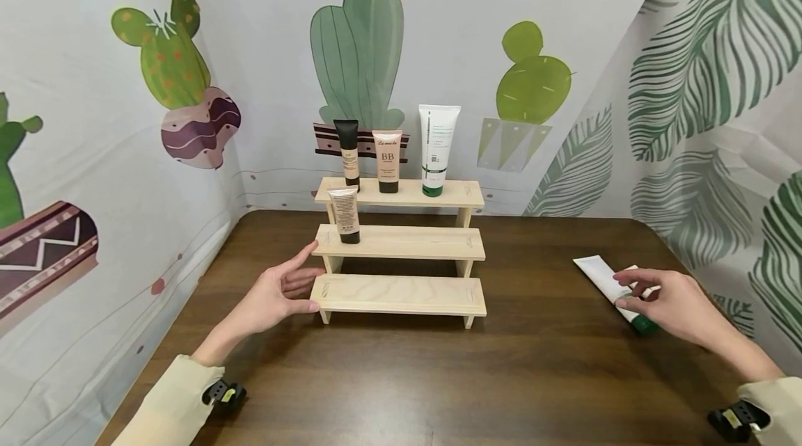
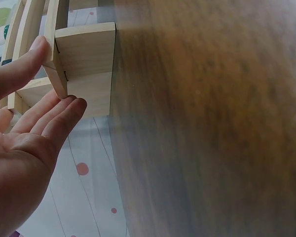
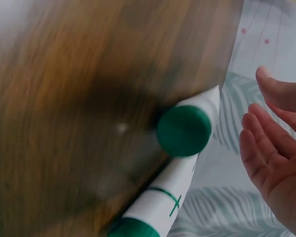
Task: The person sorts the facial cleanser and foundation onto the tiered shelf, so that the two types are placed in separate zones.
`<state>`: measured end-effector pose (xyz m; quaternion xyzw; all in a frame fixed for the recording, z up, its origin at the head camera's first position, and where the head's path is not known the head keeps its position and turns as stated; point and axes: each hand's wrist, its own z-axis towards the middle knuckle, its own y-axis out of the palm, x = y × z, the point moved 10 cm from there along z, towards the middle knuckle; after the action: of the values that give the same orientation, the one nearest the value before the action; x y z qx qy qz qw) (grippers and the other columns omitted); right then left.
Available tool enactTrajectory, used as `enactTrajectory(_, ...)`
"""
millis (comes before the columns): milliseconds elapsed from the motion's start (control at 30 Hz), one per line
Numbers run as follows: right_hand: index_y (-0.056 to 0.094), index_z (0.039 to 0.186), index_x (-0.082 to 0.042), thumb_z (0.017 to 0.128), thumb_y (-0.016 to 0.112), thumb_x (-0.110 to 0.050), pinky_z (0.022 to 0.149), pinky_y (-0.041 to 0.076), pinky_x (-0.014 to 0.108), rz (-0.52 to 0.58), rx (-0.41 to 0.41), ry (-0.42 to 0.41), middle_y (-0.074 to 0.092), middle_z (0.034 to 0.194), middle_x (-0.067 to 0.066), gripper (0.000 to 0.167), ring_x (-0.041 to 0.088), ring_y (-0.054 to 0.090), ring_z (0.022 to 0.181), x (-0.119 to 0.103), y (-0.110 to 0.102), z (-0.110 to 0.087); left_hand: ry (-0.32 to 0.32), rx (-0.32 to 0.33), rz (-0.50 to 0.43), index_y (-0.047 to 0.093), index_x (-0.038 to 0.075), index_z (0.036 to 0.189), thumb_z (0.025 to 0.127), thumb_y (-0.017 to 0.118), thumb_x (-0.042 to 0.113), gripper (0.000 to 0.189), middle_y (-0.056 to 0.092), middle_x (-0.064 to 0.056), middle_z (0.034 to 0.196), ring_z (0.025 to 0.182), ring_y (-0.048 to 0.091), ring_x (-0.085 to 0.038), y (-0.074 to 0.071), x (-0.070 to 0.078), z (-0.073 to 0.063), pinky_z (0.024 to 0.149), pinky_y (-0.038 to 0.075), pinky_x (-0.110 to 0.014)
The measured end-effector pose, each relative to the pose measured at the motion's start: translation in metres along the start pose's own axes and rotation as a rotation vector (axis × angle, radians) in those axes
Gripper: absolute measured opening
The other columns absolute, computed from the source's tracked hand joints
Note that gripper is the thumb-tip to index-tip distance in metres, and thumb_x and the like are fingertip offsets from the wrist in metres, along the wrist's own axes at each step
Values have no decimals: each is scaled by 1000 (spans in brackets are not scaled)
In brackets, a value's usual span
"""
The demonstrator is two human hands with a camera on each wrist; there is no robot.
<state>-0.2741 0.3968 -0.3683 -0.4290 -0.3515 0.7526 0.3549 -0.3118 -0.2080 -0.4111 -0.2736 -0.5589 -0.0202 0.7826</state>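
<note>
Wooden stand (image 1: 401, 293), pale and three-stepped, on the dark brown table (image 1: 388, 376).
Light grain shows on its steps; the left hand (image 1: 276, 296) touches its left end, thumb and fingers apart, and the right hand (image 1: 679, 303), also spread apart, is near two white, green-capped tubes (image 1: 601, 277) lying to the right. Four tubes stand on the steps: three on top, one white-and-green (image 1: 436, 147), one black-and-beige (image 1: 349, 162), one pink (image 1: 388, 157); one beige tube (image 1: 346, 215) on the middle. "BB" reads on the pink one; other print is too small.
</note>
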Motion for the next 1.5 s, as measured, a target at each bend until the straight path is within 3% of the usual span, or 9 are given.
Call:
enactTrajectory(300,76,115,-2,74,97,-16,56,44,24,-64,-156,-1,74,96,2,48,-2,61,71,27,8,-2,-1,-2,-7,27,15,169,80,86,-11,110,61,-28,141,132,58,-42,1,0,1,107,48,-59)
enactTrajectory(500,73,121,5,78,95,-23,58,46,25,-81,-277,75,74,91,-3,56,-2,59,73,37,15,-1,-4,0,-15,26,14,169,80,86,-11,110,61,-28,141,132,58,-42,1,1,0,107,47,-60)
enactTrajectory(600,72,122,7,81,93,-22,59,48,26,-80,-309,108,75,92,1,54,-2,61,75,41,16,0,-2,-2,-15,26,14,169,80,86,-12,110,61,-29,141,132,58,-42,1,1,1,107,47,-61)
enactTrajectory(700,72,121,8,84,91,-21,60,50,26,-68,-337,124,76,104,12,51,1,64,78,44,18,1,-5,-1,-10,27,15,169,80,86,-12,110,61,-28,141,132,58,-42,1,0,1,107,47,-61)
enactTrajectory(800,73,121,7,84,91,-21,61,52,25,-53,-351,142,75,112,17,50,1,65,80,47,20,1,-9,4,-10,27,15,169,79,87,-12,111,62,-28,140,131,59,-42,0,-2,1,107,48,-60)
enactTrajectory(1133,73,119,8,84,90,-13,62,54,24,5,-353,134,76,106,11,44,-2,63,80,51,25,0,-17,9,-27,28,15,169,79,87,-12,111,62,-28,140,131,59,-41,-1,-4,0,107,48,-57)
enactTrajectory(1500,70,120,10,84,87,-4,56,49,24,147,-358,34,70,86,-5,42,2,62,75,31,40,8,-18,5,-36,28,18,169,79,86,-12,111,62,-28,141,132,58,-41,0,-5,0,108,47,-57)
